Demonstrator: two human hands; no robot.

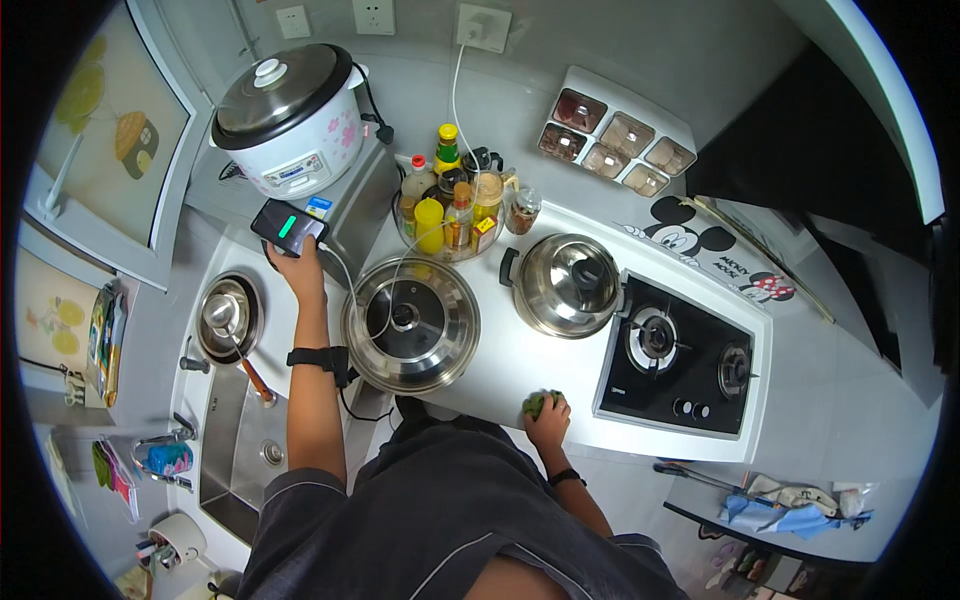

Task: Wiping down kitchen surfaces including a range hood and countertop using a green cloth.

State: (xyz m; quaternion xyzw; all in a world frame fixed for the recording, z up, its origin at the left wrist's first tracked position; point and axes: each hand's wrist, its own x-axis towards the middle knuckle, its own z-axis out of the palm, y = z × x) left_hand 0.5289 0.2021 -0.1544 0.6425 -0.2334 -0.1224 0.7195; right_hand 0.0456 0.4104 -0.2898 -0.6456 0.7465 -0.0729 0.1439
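My left hand point(297, 261) grips the edge of a black smartphone point(289, 226) that has a white charging cable in it and a lit screen. The phone is just in front of the white rice cooker point(300, 142). Near the counter's front edge, my right hand point(548, 424) holds a crumpled green cloth point(538, 404) against the white countertop point(487, 375). Between my arms sits a wide steel pan with a domed lid point(442, 352). A lidded steel pot point(568, 285) stands beyond my right hand, left of the black gas stove point(675, 397).
Bottles and jars crowd a round tray point(465, 255) at the back. The phone's cable hangs across the domed lid from a wall socket point(484, 28). At the left are a steel sink point(225, 480) and bowls with a ladle point(220, 311). A seasoning rack point(616, 135) is on the wall.
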